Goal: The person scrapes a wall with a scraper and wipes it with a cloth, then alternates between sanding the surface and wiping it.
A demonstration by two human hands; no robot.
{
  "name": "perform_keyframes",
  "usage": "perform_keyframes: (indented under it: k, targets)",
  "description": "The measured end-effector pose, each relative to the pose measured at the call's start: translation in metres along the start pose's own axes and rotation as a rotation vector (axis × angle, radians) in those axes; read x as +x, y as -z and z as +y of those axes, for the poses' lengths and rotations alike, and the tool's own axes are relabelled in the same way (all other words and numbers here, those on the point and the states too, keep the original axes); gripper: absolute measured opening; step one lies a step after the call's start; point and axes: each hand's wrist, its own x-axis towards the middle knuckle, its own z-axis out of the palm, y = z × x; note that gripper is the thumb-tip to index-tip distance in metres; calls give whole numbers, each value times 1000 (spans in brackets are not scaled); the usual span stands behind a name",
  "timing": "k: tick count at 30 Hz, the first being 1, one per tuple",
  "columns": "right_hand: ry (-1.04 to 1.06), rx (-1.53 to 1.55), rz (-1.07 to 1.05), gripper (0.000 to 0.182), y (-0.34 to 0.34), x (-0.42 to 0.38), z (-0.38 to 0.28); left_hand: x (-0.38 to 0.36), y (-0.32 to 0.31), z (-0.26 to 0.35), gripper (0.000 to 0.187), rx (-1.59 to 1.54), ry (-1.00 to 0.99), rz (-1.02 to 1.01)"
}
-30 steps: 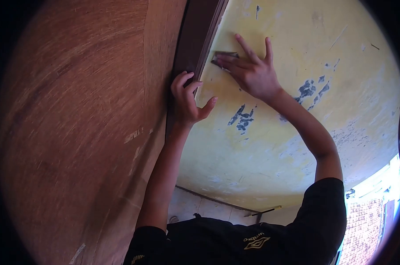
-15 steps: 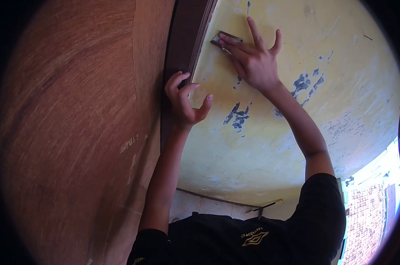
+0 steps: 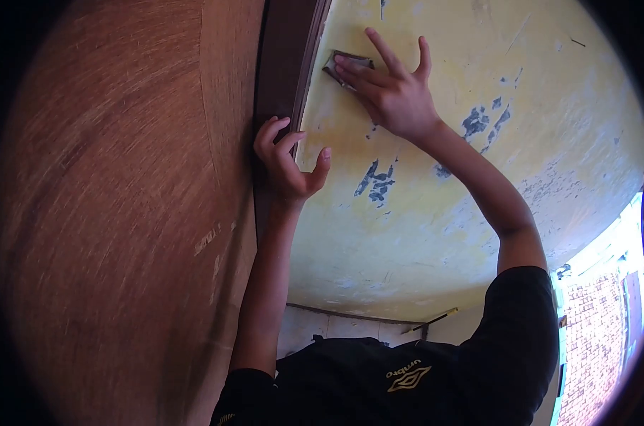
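Observation:
My right hand (image 3: 400,99) presses a small folded sheet (image 3: 352,64), grey with dark edges, against the yellow wall (image 3: 421,234) close to the door frame. Two of its fingers stick out away from the sheet, while the others lie on it. Lower and to the left, my left hand (image 3: 290,160) rests at the dark brown door frame (image 3: 283,71), its fingers curved and apart with nothing between them. Grey patches of chipped paint (image 3: 379,183) mark the wall below my right hand.
A brown wooden door (image 3: 123,199) fills the left side. At the bottom, a thin stick with a yellow end (image 3: 446,314) lies by the wall's foot, near pale floor tiles (image 3: 343,328). Bright brickwork (image 3: 592,341) shows at the lower right.
The view has shifted slightly, so the wall and both hands appear further left. The sheet under my right hand shows a little more of its surface. My left hand keeps its curved shape.

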Motion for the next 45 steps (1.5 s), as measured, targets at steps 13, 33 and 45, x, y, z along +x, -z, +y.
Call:
perform_keyframes:
  k: [13, 33, 45]
  targets:
    - [6, 70, -91, 33, -2, 3, 6, 6, -8, -2, 47, -117, 3, 83]
    - [90, 158, -106, 31, -26, -30, -33, -2, -5, -8, 59, 42, -51, -20]
    - [-51, 78, -51, 29, -24, -35, -45, -6, -3, -7, 65, 53, -40, -30]
